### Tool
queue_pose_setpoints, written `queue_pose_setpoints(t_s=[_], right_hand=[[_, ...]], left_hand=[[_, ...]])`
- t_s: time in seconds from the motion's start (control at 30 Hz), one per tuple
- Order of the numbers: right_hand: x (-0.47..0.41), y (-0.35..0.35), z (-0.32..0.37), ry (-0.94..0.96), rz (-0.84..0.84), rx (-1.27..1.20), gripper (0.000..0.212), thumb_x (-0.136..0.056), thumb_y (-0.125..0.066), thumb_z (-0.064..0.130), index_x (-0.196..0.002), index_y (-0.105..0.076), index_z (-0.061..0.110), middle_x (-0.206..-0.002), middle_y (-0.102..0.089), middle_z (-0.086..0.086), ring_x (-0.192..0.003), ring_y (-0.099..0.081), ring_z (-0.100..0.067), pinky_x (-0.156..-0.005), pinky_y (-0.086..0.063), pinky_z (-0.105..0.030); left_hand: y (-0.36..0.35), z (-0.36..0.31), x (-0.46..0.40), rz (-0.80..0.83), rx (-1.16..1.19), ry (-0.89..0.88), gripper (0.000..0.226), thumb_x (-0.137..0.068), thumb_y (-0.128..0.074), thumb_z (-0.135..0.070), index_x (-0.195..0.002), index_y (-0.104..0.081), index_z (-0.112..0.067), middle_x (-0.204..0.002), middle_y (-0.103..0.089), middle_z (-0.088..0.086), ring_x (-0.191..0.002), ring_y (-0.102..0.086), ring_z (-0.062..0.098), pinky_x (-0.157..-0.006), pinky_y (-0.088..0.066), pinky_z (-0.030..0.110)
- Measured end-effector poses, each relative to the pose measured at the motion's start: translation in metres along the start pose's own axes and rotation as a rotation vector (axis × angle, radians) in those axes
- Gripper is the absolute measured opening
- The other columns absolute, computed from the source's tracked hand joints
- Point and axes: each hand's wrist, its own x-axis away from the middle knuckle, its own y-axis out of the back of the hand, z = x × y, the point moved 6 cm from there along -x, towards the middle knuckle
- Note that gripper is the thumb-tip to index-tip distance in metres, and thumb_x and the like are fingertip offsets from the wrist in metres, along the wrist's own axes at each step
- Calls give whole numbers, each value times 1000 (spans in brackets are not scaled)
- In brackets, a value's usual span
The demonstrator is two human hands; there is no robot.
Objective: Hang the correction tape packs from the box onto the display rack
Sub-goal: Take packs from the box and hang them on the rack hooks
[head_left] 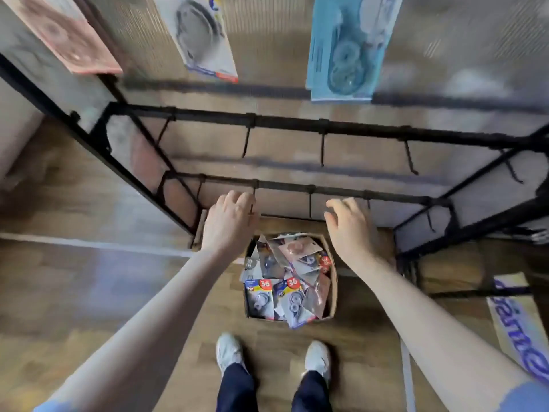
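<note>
A cardboard box (334, 288) sits on the floor in front of my feet, filled with several correction tape packs (289, 278). Above it stands the black display rack (297, 126) with bare hooks on its two lower bars. Three packs hang higher up: a pink one (68, 37), a white one (202, 37) and a blue one (344, 49). My left hand (230, 223) hovers over the box's left rim with loosely curled fingers, holding nothing. To the right, my right hand (352, 226) hangs over the box's right rim, fingers relaxed and bare.
The floor is wood laminate. A flattened cardboard sheet with purple lettering (518, 325) lies at the right beside the rack's foot. My two white shoes (228, 350) stand just behind the box. A wall is at the far left.
</note>
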Motion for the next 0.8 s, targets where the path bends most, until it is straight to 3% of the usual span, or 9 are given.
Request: queue_pose_setpoints(t_s=[0.1,0.47,0.8], right_hand=[[16,-63,-47,15,74,110,15,-85,-62,14,-98,-67,9,-92,-63,-15,-84,-58,-37,-71,-44,-38],[90,-269,-193,-159,420,251,25,-94,-48,23,-115,-57,13,-111,-56,-15,-104,-50,-35,-86,-40,-42],[98,-338,-244,-355,479,161,34,-98,-41,32,-122,-55,13,-120,-54,-15,-109,-50,-31,-81,-43,-35]], left_hand=[[-75,16,14,79,-36,30,25,-81,-62,-20,-100,-60,-4,-99,-58,19,-93,-54,41,-76,-47,46],[-315,80,72,350,-60,136,36,-89,-57,-29,-120,-53,-10,-114,-53,13,-104,-47,35,-84,-39,43],[-408,123,84,501,-119,109,55,-82,-66,-29,-131,-43,-15,-125,-48,7,-116,-43,30,-90,-38,38]])
